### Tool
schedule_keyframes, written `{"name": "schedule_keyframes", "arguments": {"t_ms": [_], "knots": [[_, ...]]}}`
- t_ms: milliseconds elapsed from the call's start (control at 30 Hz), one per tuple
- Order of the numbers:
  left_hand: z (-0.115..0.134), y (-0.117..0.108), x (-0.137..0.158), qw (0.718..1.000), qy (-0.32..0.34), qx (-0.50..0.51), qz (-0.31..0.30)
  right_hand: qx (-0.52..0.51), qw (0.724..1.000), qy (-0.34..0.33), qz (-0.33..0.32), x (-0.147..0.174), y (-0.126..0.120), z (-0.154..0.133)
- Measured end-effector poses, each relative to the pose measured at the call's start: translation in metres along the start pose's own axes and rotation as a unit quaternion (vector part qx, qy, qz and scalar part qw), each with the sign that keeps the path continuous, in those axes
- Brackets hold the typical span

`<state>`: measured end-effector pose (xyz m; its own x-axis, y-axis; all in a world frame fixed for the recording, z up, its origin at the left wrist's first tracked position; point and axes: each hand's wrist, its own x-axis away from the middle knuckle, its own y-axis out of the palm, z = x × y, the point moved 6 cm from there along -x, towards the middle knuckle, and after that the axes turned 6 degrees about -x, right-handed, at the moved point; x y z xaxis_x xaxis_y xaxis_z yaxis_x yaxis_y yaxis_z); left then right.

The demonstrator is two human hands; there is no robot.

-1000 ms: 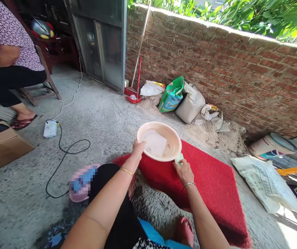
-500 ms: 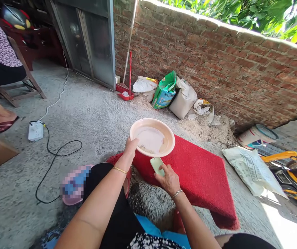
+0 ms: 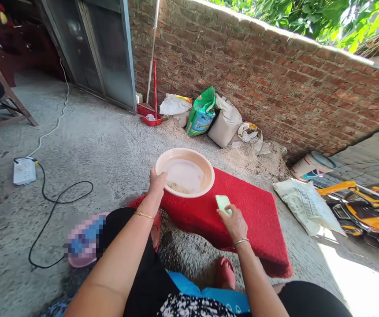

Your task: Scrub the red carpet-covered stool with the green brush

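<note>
Gripping the bowl [image 3: 207, 172] with my left hand [image 3: 157, 181], I hold a flat green thing [image 3: 222, 202] in my right hand [image 3: 236, 223], fingers wrapped on both.

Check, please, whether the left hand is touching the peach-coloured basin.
Touching. The head view shows it plainly: the left hand grips the peach-coloured basin at its near left side, with the thumb laid over the rim.

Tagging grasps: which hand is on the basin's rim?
The left hand, with golden bracelet, at the left side of the basin. The right hand, with silvery bracelet, holds a pale green object apart from the basin.
</note>
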<state>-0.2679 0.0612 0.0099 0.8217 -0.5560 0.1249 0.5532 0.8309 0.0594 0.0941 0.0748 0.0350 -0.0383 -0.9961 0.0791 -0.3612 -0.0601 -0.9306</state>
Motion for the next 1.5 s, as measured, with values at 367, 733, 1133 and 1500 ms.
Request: {"name": "schedule_keyframes", "arguments": {"t_ms": [367, 733, 1133, 1500], "knots": [[0.019, -0.004, 0.008, 0.999, -0.04, -0.009, -0.013, 0.0, 1.0, -0.004, -0.003, -0.014, 0.013, 0.009], [0.071, -0.015, 0.03, 0.931, 0.209, -0.286, 0.085, 0.005, 0.998, 0.044, 0.045, -0.001, -0.018, 0.057], [0.071, 0.038, 0.054, 0.9, 0.294, -0.319, -0.047, 0.032, 0.999, 0.008, 0.011, 0.015, -0.005, 0.069], [0.07, 0.069, 0.092, 0.883, 0.344, -0.277, -0.16, 0.004, 0.996, 0.065, 0.061, 0.024, -0.018, 0.129]]}}
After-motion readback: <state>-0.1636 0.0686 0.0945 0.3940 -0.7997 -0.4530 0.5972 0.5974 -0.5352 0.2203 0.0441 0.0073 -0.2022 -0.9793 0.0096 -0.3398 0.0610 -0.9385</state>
